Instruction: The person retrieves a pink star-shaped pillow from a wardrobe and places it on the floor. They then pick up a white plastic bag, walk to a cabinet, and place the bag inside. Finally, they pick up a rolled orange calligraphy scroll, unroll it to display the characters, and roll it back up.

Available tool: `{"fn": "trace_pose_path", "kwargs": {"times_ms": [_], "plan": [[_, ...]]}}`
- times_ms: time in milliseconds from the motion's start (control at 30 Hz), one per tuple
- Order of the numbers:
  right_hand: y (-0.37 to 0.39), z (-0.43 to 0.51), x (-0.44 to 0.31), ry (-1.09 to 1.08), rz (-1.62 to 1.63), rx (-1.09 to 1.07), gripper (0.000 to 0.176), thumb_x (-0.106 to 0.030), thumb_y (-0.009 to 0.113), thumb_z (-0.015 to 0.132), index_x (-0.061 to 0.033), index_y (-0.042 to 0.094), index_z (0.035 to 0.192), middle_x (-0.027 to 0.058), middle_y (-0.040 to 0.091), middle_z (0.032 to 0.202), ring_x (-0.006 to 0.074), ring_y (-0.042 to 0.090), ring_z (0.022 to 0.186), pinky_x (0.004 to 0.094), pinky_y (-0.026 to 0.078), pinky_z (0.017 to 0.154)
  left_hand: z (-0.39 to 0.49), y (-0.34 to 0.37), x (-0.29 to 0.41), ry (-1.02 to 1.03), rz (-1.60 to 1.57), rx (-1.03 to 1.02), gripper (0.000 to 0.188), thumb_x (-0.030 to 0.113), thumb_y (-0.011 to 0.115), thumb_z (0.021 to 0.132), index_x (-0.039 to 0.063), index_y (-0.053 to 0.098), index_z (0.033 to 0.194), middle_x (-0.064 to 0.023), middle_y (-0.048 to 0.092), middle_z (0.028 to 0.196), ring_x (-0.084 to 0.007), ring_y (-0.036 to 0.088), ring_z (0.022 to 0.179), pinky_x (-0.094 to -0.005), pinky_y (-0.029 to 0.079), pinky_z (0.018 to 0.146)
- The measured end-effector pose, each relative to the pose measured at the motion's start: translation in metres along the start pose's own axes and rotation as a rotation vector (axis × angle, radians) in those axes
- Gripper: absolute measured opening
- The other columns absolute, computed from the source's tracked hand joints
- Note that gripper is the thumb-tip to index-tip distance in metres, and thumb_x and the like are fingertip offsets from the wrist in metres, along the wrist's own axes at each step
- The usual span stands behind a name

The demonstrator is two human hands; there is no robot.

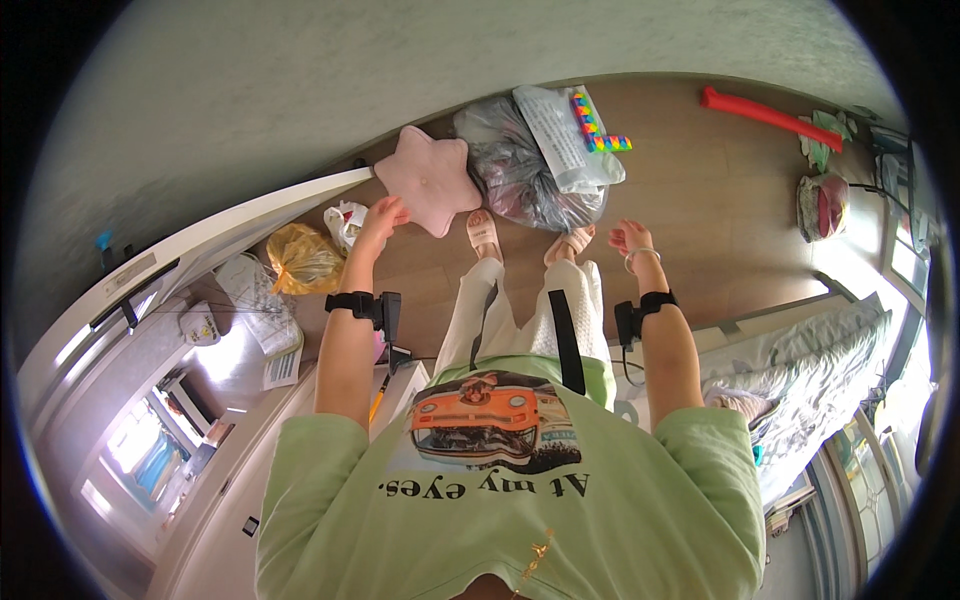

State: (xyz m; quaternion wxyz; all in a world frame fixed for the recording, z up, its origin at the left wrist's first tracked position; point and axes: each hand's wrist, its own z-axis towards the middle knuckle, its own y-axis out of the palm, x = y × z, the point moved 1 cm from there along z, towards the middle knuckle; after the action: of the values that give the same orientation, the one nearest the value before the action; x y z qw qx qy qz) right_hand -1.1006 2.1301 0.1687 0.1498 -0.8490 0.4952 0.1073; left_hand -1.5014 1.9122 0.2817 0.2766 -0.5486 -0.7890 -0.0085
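Observation:
My left hand (388,218) hangs with its fingers slightly curled and apart, nearest to a pink star-shaped cushion (427,176) on the floor. My right hand (631,236), with a bangle at the wrist, holds nothing, its fingers loosely bent. Between and beyond the hands, a large grey plastic bag (502,161), tied and full, lies in front of my slippered feet. On it rests a clear plastic packet (551,135) bearing writing. A multicoloured snake puzzle (591,131), bent in an L shape, lies on the packet.
A yellow plastic bag (304,259) and a white plastic bag (347,223) stand beside the door (247,210) at left. Far right on the floor lie a long red object (772,118) and a round bundle (823,208). A bed (802,360) is at lower right.

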Motion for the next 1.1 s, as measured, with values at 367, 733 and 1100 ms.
{"fn": "trace_pose_path", "kwargs": {"times_ms": [367, 733, 1100], "plan": [[0.055, 0.115, 0.019, -0.055, 0.199, -0.060, 0.022, -0.025, 0.048, 0.081, -0.0094, 0.052, 0.097, 0.0011, 0.061, 0.077, 0.0105, 0.058, 0.063, 0.0228, 0.036, 0.045, -0.014, 0.002, -0.043, -0.065, -0.007, -0.016, 0.040, 0.040, 0.047, 0.082, 0.015, 0.048, 0.113, -0.0002, 0.058, 0.100, -0.0097, 0.052, 0.090, -0.0291, 0.033, 0.079], [0.140, 0.267, 0.052, 0.219, 0.510, 0.344, 0.040, -0.048, 0.060, 0.068, -0.0090, 0.050, 0.072, 0.0013, 0.041, 0.051, 0.0130, 0.029, 0.031, 0.0280, 0.024, 0.031, -0.008, 0.010, -0.136, -0.211, 0.037, 0.052, 0.044, 0.035, 0.047, 0.084, 0.007, 0.042, 0.117, -0.0101, 0.056, 0.103, -0.0171, 0.053, 0.093, -0.0309, 0.036, 0.085], [0.126, 0.209, -0.054, -0.007, 0.627, 0.206, 0.021, -0.014, 0.065, 0.065, 0.0024, 0.056, 0.074, 0.0082, 0.056, 0.064, 0.0179, 0.051, 0.047, 0.0291, 0.039, 0.041, -0.007, 0.039, -0.085, -0.092, -0.074, -0.049, 0.040, 0.028, 0.047, 0.085, 0.003, 0.044, 0.115, -0.0091, 0.056, 0.101, -0.0156, 0.053, 0.092, -0.0272, 0.039, 0.082]]}}
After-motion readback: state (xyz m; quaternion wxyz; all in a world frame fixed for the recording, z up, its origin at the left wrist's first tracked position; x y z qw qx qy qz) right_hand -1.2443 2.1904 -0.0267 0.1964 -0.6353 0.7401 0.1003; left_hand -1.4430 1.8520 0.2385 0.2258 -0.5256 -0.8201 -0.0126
